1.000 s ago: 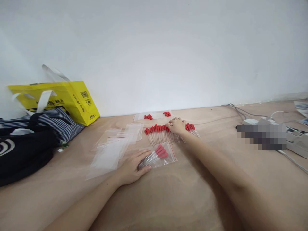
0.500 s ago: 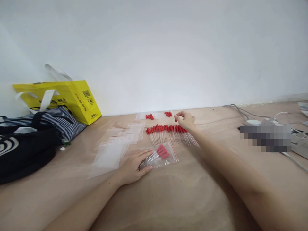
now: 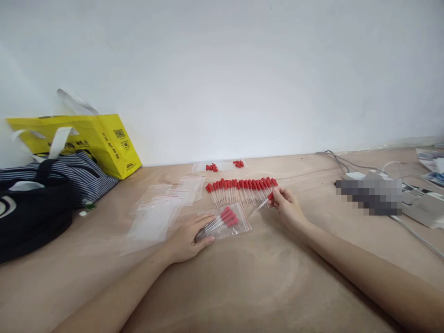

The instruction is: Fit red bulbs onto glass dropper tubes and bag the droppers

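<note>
My left hand (image 3: 189, 237) grips the lower end of a small clear zip bag (image 3: 242, 225), its thumb and fingers around it. Inside lie several glass droppers with red rubber bulbs (image 3: 227, 215), bulbs toward the bag's red-striped mouth. To the right of that mouth, my right hand (image 3: 286, 203) pinches a dropper (image 3: 270, 196) by its red bulb. Its glass tube slants down and left, the tip close to the bag's mouth; whether they touch I cannot tell. Just behind, a row of loose droppers (image 3: 239, 185) lies side by side, bulbs pointing away from me.
Flat clear zip bags (image 3: 152, 222) overlap on the table left of my left hand. Near the wall, another clear bag (image 3: 224, 165) carries two red clusters. A yellow bag (image 3: 114, 148), a striped bag (image 3: 86, 173) and a black bag (image 3: 41, 217) stand left. Cables (image 3: 338, 159) lie right.
My right hand has come back from behind the dropper row toward me, with a dropper now plainly in its fingers. My left hand stays on the zip bag. The view has shifted slightly.
</note>
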The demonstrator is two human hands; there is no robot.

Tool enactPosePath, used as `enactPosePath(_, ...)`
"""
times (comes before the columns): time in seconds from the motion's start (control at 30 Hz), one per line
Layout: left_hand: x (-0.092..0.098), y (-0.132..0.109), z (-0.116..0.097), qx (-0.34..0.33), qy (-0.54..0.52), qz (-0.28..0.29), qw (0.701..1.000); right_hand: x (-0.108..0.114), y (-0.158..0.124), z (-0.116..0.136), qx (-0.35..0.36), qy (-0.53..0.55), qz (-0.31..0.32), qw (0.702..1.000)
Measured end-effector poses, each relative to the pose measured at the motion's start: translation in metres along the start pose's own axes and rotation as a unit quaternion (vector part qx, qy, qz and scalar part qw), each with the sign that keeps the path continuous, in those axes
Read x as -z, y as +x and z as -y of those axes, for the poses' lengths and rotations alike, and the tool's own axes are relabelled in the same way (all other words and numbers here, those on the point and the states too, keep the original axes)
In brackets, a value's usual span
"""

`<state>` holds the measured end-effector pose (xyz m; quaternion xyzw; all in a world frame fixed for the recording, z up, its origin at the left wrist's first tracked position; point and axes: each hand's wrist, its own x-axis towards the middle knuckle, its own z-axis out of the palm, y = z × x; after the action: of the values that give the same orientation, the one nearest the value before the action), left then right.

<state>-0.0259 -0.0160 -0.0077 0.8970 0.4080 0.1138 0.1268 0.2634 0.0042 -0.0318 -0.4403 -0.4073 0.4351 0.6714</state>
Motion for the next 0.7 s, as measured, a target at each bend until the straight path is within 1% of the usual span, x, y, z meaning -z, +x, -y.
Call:
enactPosePath(0.17, 0.000, 0.000, 0.000, -0.007, -0.006, -0.005, 1.000, -0.011, -0.011, -0.004, -0.057, 0.021, 0.030, 0.998)
enactPosePath(0.23, 0.000, 0.000, 0.000, -0.013, -0.007, -0.004, 1.000, -0.014, -0.017, -0.004, -0.084, 0.020, 0.060, 0.994)
enactPosePath(0.3, 0.000, 0.000, 0.000, -0.014, -0.005, -0.005, 1.000, -0.015, -0.022, -0.003, -0.099, -0.009, 0.109, 0.989)
enactPosePath(0.4, 0.001, 0.000, -0.001, -0.010, -0.002, -0.009, 1.000, -0.014, -0.027, -0.003, -0.081, -0.097, 0.204, 0.971)
enactPosePath(0.53, 0.000, 0.000, -0.002, -0.005, -0.010, -0.011, 1.000, -0.014, -0.026, -0.003, -0.034, -0.198, 0.281, 0.938)
enactPosePath(0.7, 0.000, 0.000, -0.003, 0.004, -0.007, -0.007, 1.000, -0.021, -0.019, 0.001, -0.024, -0.209, 0.372, 0.904)
